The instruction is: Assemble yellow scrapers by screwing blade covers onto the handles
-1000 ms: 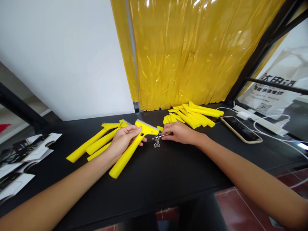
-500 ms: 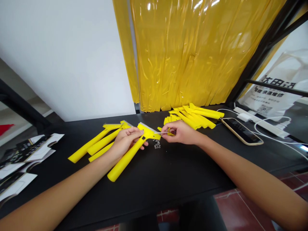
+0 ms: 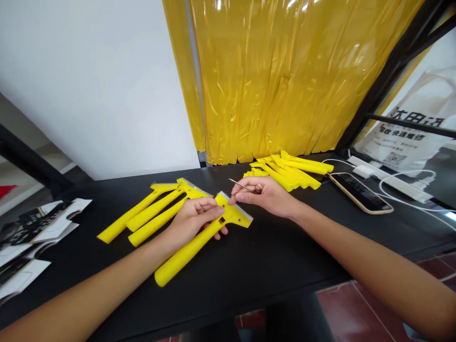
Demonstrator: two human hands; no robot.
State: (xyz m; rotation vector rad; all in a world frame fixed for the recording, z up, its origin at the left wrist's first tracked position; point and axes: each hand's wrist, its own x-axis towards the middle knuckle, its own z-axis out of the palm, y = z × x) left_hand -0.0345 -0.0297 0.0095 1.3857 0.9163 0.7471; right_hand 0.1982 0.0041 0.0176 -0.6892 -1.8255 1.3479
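Note:
My left hand (image 3: 198, 214) is closed on a yellow scraper (image 3: 187, 254), thumb on its flat head. The scraper's handle slants down to the left, and a grey strip runs along its wide top edge. In my right hand (image 3: 261, 194) is a thin screwdriver (image 3: 242, 185), its metal shaft pointing up and left, clear of the scraper. The right thumb and fingertips are pinched close to the grey strip; whether they hold a small part there I cannot tell. More yellow scrapers (image 3: 153, 213) lie beside my left hand.
A pile of yellow handles (image 3: 288, 171) lies behind my right hand. To the right are a phone (image 3: 359, 192), a white power strip (image 3: 395, 183) and cables. Printed cards (image 3: 42, 237) lie at the left on the black table (image 3: 249, 270). A yellow plastic curtain (image 3: 285, 85) hangs behind.
The screwdriver has come away from the scraper's head and tilted upward. The scraper has shifted right and down, now covering the small metal parts seen before. My right fingertips moved to its top edge.

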